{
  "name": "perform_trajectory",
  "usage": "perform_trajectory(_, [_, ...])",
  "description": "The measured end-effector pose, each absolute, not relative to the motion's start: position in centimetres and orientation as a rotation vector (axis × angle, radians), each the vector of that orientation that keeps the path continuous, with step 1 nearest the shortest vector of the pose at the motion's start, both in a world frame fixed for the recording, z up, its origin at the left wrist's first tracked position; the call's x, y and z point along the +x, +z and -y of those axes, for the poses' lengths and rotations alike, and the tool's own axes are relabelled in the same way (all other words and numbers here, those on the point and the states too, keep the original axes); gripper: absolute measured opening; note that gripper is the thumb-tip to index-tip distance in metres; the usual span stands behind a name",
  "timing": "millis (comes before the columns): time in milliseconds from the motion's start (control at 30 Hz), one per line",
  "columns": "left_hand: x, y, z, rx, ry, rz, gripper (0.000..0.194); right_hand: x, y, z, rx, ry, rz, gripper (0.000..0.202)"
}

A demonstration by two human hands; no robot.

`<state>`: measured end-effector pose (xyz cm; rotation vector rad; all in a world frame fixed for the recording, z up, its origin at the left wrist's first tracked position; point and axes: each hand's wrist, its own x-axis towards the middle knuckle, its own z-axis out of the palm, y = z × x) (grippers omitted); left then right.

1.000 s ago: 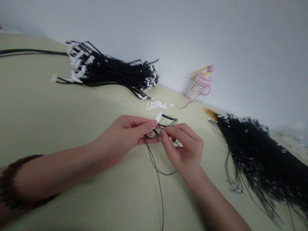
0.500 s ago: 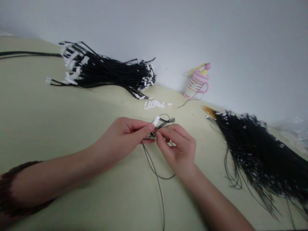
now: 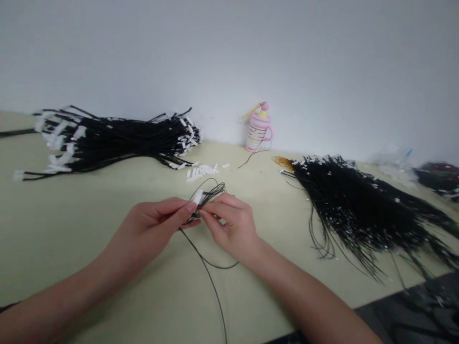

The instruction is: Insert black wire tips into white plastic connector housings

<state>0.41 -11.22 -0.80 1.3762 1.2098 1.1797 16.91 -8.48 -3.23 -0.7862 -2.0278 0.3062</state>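
Left hand (image 3: 152,222) pinches white tab (image 3: 198,197), right hand (image 3: 232,220) pinches looped wire (image 3: 215,190), all nearer than cup (image 3: 257,133). Wire likely light, springy, tangle-prone; tab probably stiff: best held by sides, wire close beside.

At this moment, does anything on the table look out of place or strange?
Perhaps the pink cup by the wall: it looks like a toy, between heaps of black wire. Small white pieces lie loose near the left heap, but look harmless. I see no clear damage.
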Motion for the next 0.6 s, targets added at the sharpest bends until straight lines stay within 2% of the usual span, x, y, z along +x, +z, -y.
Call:
perform_trajectory(200, [0.5, -1.4, 10.5, 1.166, 1.238, -1.173, 0.024, 18.5, -1.5, 6.2, -0.861, 0.516, 2.162, 0.010])
perform_trajectory(400, [1.7, -0.2, 9.2, 1.137, 1.302, -1.130, 0.022, 22.5, -1.0, 3.4, -0.992, 1.086, 2.199, 0.004])
perform_trajectory(600, [3.9, 4.0, 6.5, 1.209, 1.241, -1.036, 0.019, 25.4, -1.6, 1.8, -1.110, 1.462, 1.942, 0.020])
